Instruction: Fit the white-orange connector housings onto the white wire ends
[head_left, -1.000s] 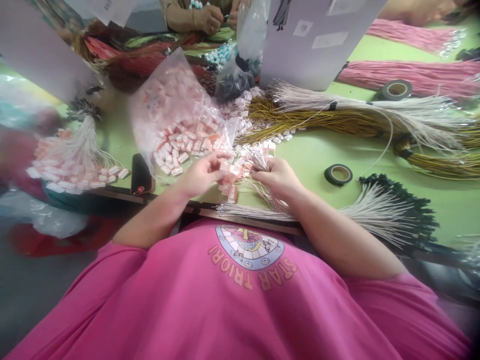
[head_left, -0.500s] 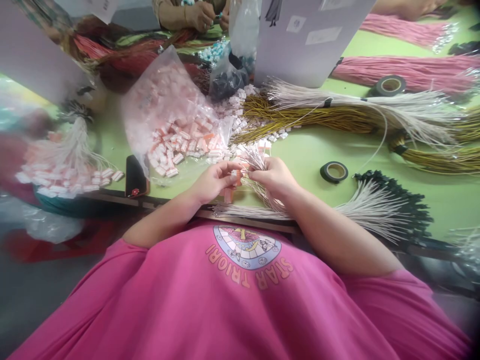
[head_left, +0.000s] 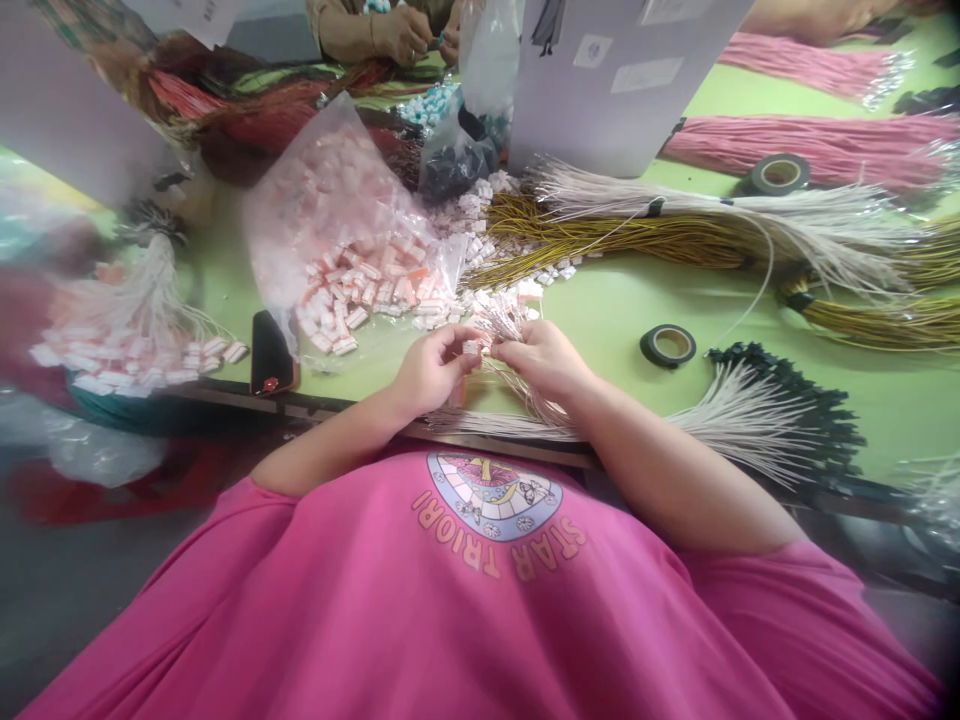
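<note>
Finished bundle (head_left: pixel 135 340): far left and blurred; thin white leads fan out into small pink-and-white blocks.
Dark case (head_left: pixel 270 365): flat and glossy black, at the near table edge.
Plastic bag (head_left: pixel 337 220): clear and crinkled, slumped open, full of small blocky pink-and-white plastic housings.
Left hand (head_left: pixel 427 370): forearm comes in from the near left, with the fingers curled. Thumb and fingertips pinch the connector.
Connector (head_left: pixel 471 348): tiny pale block between both hands, near centre, just above the table (head_left: pixel 615 320), which is smooth and lime green.
Right hand (head_left: pixel 544 360): knuckles up, clenched around the white wires, fingertips meeting the left hand's.
White wires (head_left: pixel 517 405): a slim, stiff sheaf running under the right palm towards the near edge.
Tape roll (head_left: pixel 667 345): a black ring lying flat, right of the hands.
Black-tipped wires (head_left: pixel 757 420): a white fan, near right.
</note>
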